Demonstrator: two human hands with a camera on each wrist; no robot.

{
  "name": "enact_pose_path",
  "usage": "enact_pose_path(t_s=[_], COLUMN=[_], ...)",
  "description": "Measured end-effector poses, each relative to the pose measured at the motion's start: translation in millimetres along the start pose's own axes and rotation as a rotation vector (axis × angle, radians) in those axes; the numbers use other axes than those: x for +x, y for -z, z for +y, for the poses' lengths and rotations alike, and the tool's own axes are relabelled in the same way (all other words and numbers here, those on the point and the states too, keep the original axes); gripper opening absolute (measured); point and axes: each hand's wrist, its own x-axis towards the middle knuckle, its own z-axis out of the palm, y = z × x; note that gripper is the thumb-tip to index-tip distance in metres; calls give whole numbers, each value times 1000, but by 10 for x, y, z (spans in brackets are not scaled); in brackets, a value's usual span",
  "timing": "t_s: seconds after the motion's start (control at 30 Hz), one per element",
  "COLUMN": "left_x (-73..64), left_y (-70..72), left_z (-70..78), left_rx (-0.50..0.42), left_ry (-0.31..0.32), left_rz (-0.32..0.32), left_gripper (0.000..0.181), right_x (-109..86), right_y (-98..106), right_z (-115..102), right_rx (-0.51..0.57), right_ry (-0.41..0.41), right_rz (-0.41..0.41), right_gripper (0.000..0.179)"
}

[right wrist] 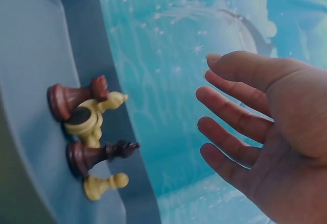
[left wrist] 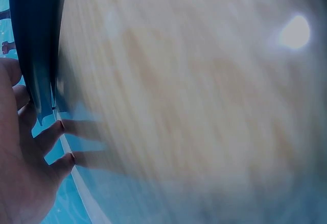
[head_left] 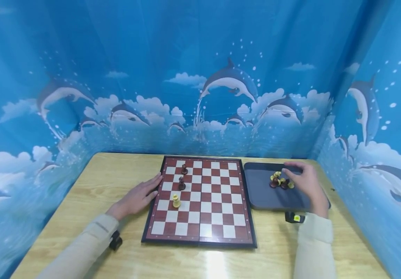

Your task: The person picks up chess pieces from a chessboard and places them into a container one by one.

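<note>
On the left half of the chessboard (head_left: 225, 201) stand a cream rook (head_left: 176, 202) and two dark chess pieces, one in the middle (head_left: 181, 184) and one farther back (head_left: 184, 169). My left hand (head_left: 139, 195) rests with extended fingers along the board's left edge. Over the right part of a grey tray (head_left: 261, 193) hovers my right hand (head_left: 305, 182), thumb and fingers apart, nothing between them. Beneath it in the tray is a cluster; the right wrist view shows a dark knight (right wrist: 69, 100), a tall dark piece (right wrist: 89, 157), a cream pawn (right wrist: 104, 184) and other cream pieces.
The wooden table (head_left: 127, 170) carries the board and, close to its right side, the tray. A blue dolphin-print curtain (head_left: 172, 97) encloses the back and sides. Black wrist-worn devices show at the left cuff (head_left: 115, 240) and right cuff (head_left: 294, 217).
</note>
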Motion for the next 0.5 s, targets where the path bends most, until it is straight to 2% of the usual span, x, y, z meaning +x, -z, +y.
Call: enact_pose_path(t_s=[0.3,0.5], left_x=[4,-5], left_y=[13,-3], left_z=[1,14], left_rx=[-10,-22], left_ry=[-12,-16], left_rz=[14,19], left_gripper=[57,57], right_x=[-9,-5], right_y=[11,-65], right_z=[-314,-468], right_rx=[-10,28], right_ry=[19,13], right_rz=[-18,-69], right_gripper=[42,40])
